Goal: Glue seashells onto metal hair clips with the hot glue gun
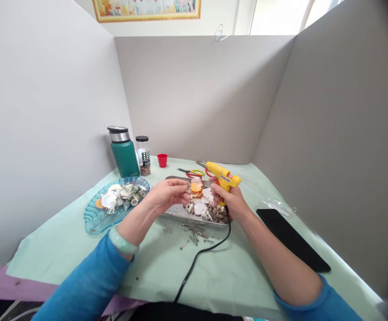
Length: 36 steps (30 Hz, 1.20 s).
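My right hand [229, 198] is wrapped round the handle of a yellow glue gun [222, 175], its nozzle pointing left. My left hand [170, 195] is pinched on a small thin piece [187, 187] that I cannot make out clearly, just left of some orange shells [196, 189]. Both hands are over a metal tray [180, 215] holding white, brown and orange shells. Several small metal clips [195, 232] lie on the green cloth in front of the tray. The glue gun's black cord [198, 254] runs toward the near edge.
A blue glass dish [95, 218] of shells stands at the left. Behind it are a green bottle [124, 158], a clear jar [143, 156] and a red cup [162, 160]. Scissors [194, 173] lie behind the tray; a black flat object [292, 238] is at the right. Grey panels surround the table.
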### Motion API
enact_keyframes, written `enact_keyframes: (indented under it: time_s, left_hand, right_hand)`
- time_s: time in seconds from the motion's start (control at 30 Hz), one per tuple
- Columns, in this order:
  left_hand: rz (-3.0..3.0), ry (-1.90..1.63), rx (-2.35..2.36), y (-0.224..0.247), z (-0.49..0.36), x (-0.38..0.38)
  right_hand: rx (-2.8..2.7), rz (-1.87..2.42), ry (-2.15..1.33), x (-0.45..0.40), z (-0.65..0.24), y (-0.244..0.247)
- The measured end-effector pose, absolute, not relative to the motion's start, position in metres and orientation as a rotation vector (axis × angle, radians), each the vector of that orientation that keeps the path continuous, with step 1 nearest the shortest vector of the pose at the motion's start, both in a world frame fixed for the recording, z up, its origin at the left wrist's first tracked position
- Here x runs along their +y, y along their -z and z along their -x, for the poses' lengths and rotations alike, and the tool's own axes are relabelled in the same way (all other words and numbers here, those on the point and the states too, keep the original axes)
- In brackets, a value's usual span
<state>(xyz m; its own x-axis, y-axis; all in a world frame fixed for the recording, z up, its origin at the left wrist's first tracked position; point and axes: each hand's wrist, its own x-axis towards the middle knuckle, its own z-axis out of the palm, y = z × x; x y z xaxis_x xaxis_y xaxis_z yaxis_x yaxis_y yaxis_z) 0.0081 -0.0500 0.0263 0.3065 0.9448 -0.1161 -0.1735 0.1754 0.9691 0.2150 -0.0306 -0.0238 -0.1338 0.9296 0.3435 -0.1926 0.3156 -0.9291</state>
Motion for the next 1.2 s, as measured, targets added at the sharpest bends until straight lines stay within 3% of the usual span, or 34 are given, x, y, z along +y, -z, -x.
enact_keyframes:
  time_s: [0.37, 0.6, 0.73, 0.93, 1.2]
  left_hand:
    - [-1.222, -1.259, 0.979, 0.004, -0.015, -0.015]
    - [-1.173, -1.331, 1.000, 0.003, -0.001, -0.009]
    - [-1.163, -1.251, 1.062, 0.011, -0.005, -0.009]
    - [-1.661, -0.960, 1.171, 0.034, -0.030, -0.018]
    - [-1.603, -0.985, 1.255, 0.037, -0.045, -0.018]
  right_hand:
    - [-1.269, 0.664, -1.253, -0.030, -0.197, 0.030]
    - [-1.576, 0.822, -1.094, -0.039, -0.202, 0.026]
    - [-1.574, 0.863, -1.060, -0.036, -0.207, 0.029]
    - [-1.494, 0.853, -1.081, -0.034, -0.209, 0.031]
    - [-1.557, 0.991, -0.959, -0.027, -0.211, 0.035]
